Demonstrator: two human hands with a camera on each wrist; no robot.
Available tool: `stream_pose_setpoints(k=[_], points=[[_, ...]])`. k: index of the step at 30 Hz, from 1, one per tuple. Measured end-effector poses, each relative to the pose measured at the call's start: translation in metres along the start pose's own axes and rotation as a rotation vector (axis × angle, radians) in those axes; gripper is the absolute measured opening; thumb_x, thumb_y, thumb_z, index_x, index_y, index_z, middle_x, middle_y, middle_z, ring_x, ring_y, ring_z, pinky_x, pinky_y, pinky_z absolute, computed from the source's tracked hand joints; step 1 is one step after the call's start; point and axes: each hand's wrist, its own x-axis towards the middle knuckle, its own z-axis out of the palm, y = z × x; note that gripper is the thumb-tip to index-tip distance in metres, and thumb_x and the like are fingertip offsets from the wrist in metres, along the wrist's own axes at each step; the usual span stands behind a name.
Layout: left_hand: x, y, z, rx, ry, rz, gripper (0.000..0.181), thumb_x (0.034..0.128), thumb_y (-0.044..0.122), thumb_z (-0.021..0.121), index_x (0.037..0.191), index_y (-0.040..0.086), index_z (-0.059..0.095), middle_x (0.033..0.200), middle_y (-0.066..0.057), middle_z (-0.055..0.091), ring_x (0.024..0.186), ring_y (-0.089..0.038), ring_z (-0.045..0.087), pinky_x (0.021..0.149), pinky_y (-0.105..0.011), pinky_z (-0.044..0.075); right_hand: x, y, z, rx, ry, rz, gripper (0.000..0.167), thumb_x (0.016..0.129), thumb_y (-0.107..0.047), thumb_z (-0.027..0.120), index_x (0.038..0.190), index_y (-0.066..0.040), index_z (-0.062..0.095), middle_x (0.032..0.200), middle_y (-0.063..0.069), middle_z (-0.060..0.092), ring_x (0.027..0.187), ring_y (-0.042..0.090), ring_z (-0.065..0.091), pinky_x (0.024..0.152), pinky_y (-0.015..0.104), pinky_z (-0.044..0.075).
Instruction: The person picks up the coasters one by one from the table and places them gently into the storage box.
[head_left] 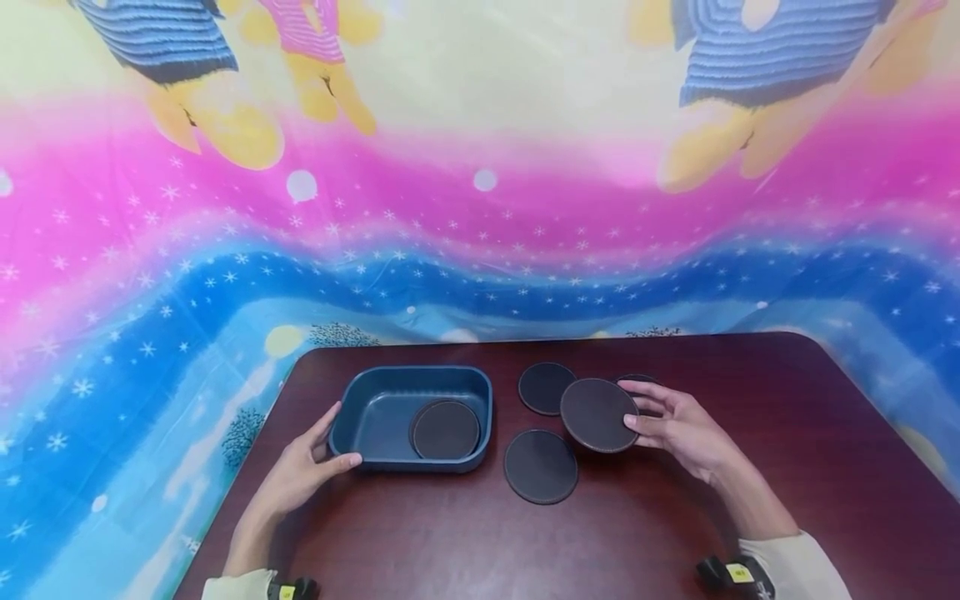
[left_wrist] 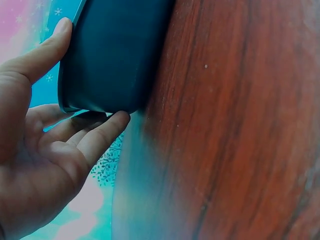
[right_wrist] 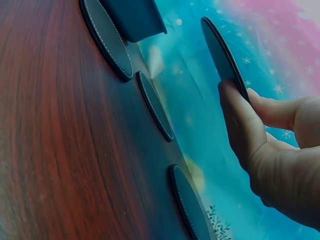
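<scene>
A dark blue rectangular tub [head_left: 375,429] stands on the table's left part, with a dark round stitched coaster [head_left: 447,432] lying at its right end; whether another lies beneath it I cannot tell. My left hand [head_left: 300,473] holds the tub's left end, thumb at the front rim and fingers round the side. In my right hand [head_left: 686,432] a round coaster [head_left: 596,415] is pinched by its right edge, raised off the table [right_wrist: 75,150]. The right wrist view shows this coaster [right_wrist: 227,55] edge-on, thumb on one face and fingers on the other.
Between tub and right hand lie two more coasters, one farther back [head_left: 545,387] and one nearer [head_left: 541,468]. Another coaster [head_left: 637,379] is partly hidden behind the right fingers. A patterned cloth [head_left: 480,233] hangs behind the table's back edge.
</scene>
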Motion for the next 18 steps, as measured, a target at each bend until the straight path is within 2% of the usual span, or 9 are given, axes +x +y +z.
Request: stream_pose_setpoints(k=[11, 15, 18], points=[[0.0, -0.001, 0.002, 0.001, 0.007, -0.005, 0.098, 0.1002, 0.035, 0.078, 0.175, 0.026, 0.015, 0.161, -0.025, 0.053, 0.143, -0.042, 0.06, 0.106, -0.05, 0.059, 0.005, -0.003, 0.01, -0.006, -0.019, -0.017, 0.074, 0.103, -0.01, 0.072, 0.166, 0.001, 0.035, 0.135, 0.008, 0.066, 0.101, 0.014, 0.079, 0.088, 0.031, 0.065], [0.001, -0.003, 0.001, -0.003, 0.007, 0.007, 0.098, 0.1001, 0.035, 0.079, 0.175, 0.027, 0.016, 0.157, -0.024, 0.057, 0.142, -0.04, 0.062, 0.106, -0.048, 0.06, 0.007, -0.002, 0.015, -0.003, -0.021, -0.015, 0.074, 0.103, -0.01, 0.073, 0.166, 0.001, 0.035, 0.135, 0.009, 0.066, 0.101, 0.014, 0.079, 0.088, 0.03, 0.065], [0.001, -0.003, 0.001, -0.003, 0.01, 0.01, 0.098, 0.1001, 0.034, 0.079, 0.175, 0.027, 0.016, 0.155, -0.024, 0.06, 0.141, -0.039, 0.063, 0.106, -0.047, 0.059, 0.01, -0.003, 0.019, 0.0, -0.02, -0.015, 0.075, 0.103, -0.011, 0.073, 0.166, 0.001, 0.034, 0.14, 0.016, 0.064, 0.101, 0.015, 0.079, 0.088, 0.03, 0.065]])
